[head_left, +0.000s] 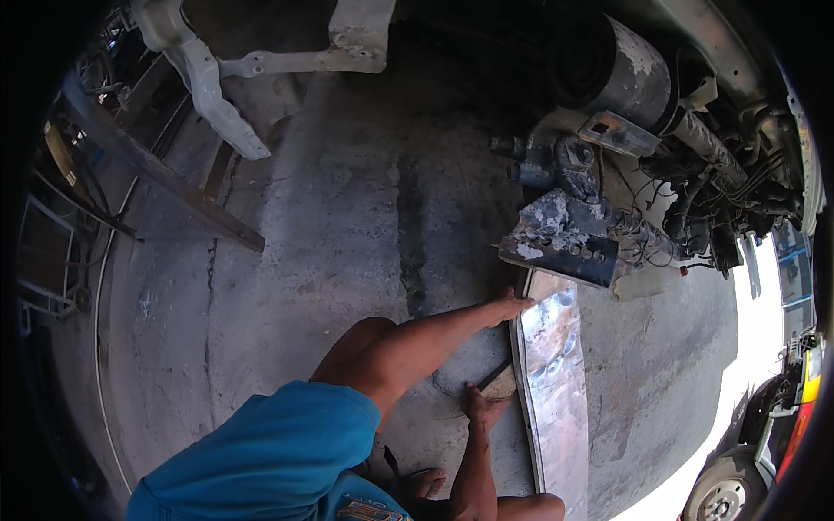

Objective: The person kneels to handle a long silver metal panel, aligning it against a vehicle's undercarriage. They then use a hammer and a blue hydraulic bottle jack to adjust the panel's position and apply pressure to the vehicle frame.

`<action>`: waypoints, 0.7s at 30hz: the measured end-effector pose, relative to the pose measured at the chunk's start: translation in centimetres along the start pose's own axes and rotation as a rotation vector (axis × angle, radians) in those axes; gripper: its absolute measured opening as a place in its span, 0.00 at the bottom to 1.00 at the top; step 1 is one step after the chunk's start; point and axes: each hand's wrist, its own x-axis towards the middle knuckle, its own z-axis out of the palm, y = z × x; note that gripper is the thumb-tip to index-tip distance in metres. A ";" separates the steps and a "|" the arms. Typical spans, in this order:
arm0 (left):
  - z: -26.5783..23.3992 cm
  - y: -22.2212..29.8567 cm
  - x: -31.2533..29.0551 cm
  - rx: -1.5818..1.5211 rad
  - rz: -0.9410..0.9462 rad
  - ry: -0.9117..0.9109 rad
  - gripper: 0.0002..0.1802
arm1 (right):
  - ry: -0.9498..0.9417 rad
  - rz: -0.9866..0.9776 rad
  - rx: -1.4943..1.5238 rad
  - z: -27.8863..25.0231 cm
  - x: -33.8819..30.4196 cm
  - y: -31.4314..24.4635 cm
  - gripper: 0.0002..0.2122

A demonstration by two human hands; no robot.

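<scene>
A long, shiny bare-metal panel [553, 382] with a folded left edge lies lengthwise in front of me. Its far end reaches under a scuffed black bracket [560, 249]. My left hand [511, 306] is closed on the panel's left edge near that far end, its arm stretched out. Lower down, beside the same edge, my right hand [486, 408] is closed round a short dark bar-like tool [495, 375]. The tool points toward the panel; its far tip is hard to make out. My knees and one foot [423, 483] show low in the view.
A vehicle underside with a dark cylinder [638, 69] and hanging wires [695, 200] juts in at upper right. A pale metal frame [213, 95] hangs at upper left, above a rusty beam [191, 195]. A wheel [725, 495] stands at lower right on the concrete floor [321, 234].
</scene>
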 end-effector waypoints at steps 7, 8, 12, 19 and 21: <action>1.6 1.3 -0.3 0.159 -0.008 0.040 0.57 | -0.008 -0.042 -0.135 0.0 1.2 2.7 0.46; 1.4 1.2 -0.2 0.149 0.001 0.009 0.54 | -0.032 -0.013 -0.153 0.2 0.6 2.5 0.46; 1.0 0.8 -1.5 0.190 -0.037 0.046 0.52 | -0.136 0.045 -0.133 1.3 -4.5 1.6 0.41; 1.3 4.4 -5.5 0.275 -0.025 -0.026 0.53 | -0.312 -0.135 -0.336 2.3 -14.3 2.0 0.37; 0.7 4.2 -5.9 0.256 -0.003 -0.028 0.53 | -0.375 -0.274 -0.476 2.3 -15.2 1.6 0.40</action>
